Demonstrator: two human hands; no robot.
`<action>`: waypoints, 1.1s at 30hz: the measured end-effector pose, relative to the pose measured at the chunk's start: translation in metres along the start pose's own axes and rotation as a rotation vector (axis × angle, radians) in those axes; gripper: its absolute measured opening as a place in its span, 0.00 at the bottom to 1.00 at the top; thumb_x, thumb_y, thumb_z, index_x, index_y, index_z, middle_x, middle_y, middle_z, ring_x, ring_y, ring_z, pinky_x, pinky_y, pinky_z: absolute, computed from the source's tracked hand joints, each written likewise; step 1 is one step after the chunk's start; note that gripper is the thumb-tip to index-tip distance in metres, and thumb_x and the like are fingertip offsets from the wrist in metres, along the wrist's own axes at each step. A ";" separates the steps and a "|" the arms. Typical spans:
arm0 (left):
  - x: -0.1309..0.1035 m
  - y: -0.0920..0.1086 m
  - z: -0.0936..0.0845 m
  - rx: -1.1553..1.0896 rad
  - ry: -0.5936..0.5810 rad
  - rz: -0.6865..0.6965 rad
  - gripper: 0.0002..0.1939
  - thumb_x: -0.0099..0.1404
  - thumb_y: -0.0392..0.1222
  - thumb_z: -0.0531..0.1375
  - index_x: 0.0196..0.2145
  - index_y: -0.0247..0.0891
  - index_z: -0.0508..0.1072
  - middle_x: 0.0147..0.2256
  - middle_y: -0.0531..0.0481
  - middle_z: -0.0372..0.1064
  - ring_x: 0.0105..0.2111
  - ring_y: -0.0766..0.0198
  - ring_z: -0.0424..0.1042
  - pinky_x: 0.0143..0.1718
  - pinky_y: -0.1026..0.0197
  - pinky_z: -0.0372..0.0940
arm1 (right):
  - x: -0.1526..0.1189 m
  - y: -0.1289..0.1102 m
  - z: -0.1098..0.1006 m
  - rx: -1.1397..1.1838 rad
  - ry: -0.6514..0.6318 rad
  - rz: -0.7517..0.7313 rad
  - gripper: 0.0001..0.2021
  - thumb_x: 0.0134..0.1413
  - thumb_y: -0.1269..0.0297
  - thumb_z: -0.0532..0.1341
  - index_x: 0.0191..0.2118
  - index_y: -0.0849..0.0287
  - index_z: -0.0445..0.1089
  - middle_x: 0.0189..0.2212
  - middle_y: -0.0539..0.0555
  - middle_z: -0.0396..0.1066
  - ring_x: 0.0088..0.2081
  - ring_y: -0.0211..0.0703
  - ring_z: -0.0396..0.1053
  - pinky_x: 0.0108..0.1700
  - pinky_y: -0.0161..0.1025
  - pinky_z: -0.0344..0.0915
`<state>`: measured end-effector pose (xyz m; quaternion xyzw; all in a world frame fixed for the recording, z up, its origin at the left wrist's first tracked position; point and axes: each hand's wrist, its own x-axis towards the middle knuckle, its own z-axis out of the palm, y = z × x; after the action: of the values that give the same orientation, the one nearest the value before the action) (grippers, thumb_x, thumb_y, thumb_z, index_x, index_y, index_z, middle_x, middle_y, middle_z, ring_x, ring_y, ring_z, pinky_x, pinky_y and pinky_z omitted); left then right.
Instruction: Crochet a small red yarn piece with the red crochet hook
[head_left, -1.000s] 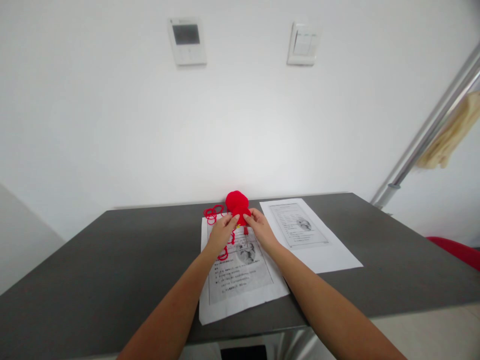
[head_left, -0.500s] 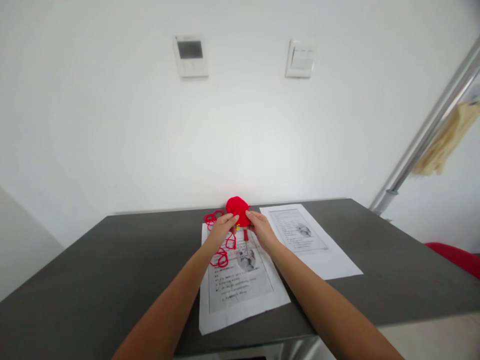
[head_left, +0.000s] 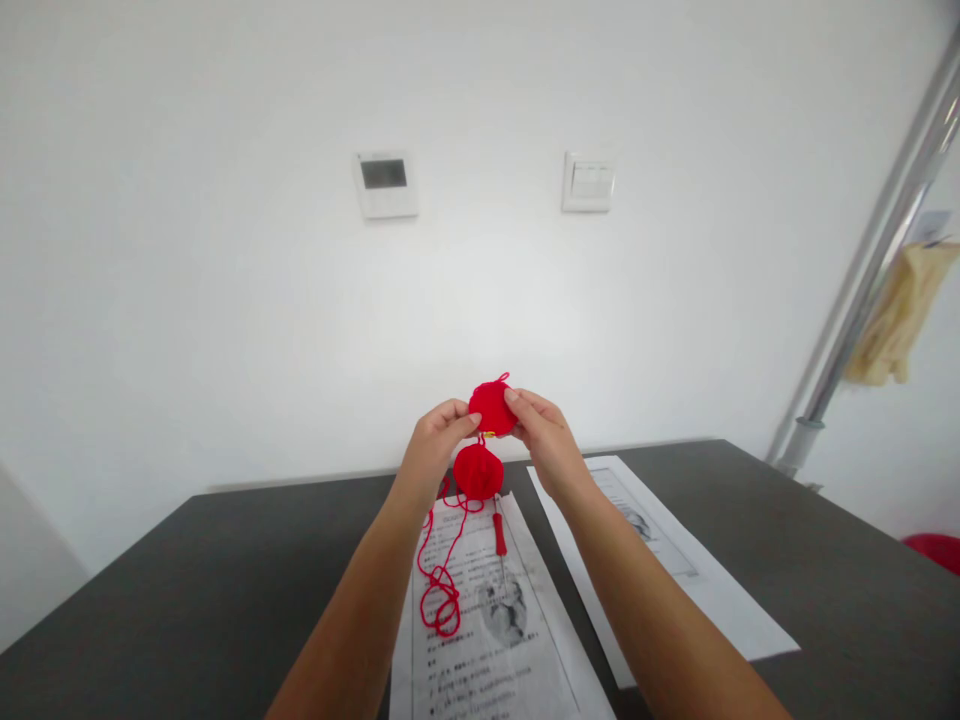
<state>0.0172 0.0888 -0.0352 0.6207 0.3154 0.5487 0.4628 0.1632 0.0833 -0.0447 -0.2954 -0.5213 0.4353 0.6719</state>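
Observation:
A small round red crocheted piece [head_left: 492,408] is held up between both hands, with a bit of yellow at its lower edge. My left hand [head_left: 442,435] pinches its left side and my right hand [head_left: 541,425] pinches its right side. Below it a ball of red yarn [head_left: 478,472] rests at the top of the left printed sheet [head_left: 480,640]. Loose red yarn [head_left: 441,600] trails in loops down that sheet. A hook with a red handle [head_left: 500,534] lies on the sheet, right of the loops.
A second printed sheet [head_left: 705,610] lies on the dark table [head_left: 225,590], partly behind my right forearm. The white wall rises behind the table. A metal pole [head_left: 862,290] and a yellowish cloth [head_left: 904,315] are at the right.
Both hands have raised the red piece off the yarn ball, which now shows below it. The camera view has tilted upward, and more of the hook shows.

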 end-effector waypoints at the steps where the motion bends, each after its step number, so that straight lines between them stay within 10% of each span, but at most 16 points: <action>1: -0.003 0.003 0.001 0.001 -0.023 -0.015 0.10 0.54 0.46 0.66 0.25 0.39 0.71 0.24 0.54 0.70 0.29 0.62 0.70 0.35 0.60 0.65 | -0.002 -0.002 0.000 -0.012 0.000 -0.008 0.22 0.47 0.41 0.69 0.27 0.57 0.75 0.22 0.49 0.73 0.28 0.39 0.66 0.33 0.36 0.67; 10: -0.017 0.023 -0.003 0.110 -0.152 -0.098 0.14 0.55 0.52 0.66 0.28 0.39 0.73 0.24 0.54 0.72 0.25 0.62 0.70 0.29 0.60 0.65 | -0.024 -0.022 0.005 -0.154 -0.073 0.004 0.21 0.53 0.45 0.65 0.22 0.56 0.64 0.19 0.46 0.60 0.24 0.37 0.56 0.26 0.35 0.55; 19: -0.033 0.035 -0.007 0.206 -0.034 0.137 0.08 0.62 0.45 0.62 0.29 0.40 0.72 0.25 0.56 0.67 0.27 0.66 0.64 0.29 0.64 0.59 | -0.042 -0.039 0.013 -0.269 -0.164 -0.035 0.21 0.61 0.49 0.58 0.21 0.54 0.56 0.20 0.44 0.53 0.24 0.37 0.51 0.26 0.36 0.52; 33: -0.034 0.042 -0.004 -0.162 -0.088 -0.172 0.19 0.49 0.55 0.71 0.24 0.39 0.70 0.21 0.55 0.66 0.21 0.68 0.61 0.25 0.64 0.60 | -0.049 -0.036 0.013 -0.421 -0.180 -0.217 0.15 0.69 0.55 0.55 0.31 0.54 0.68 0.24 0.46 0.65 0.26 0.39 0.60 0.31 0.37 0.57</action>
<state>0.0016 0.0439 -0.0097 0.5756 0.3015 0.5029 0.5700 0.1570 0.0229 -0.0316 -0.3312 -0.6869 0.2671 0.5892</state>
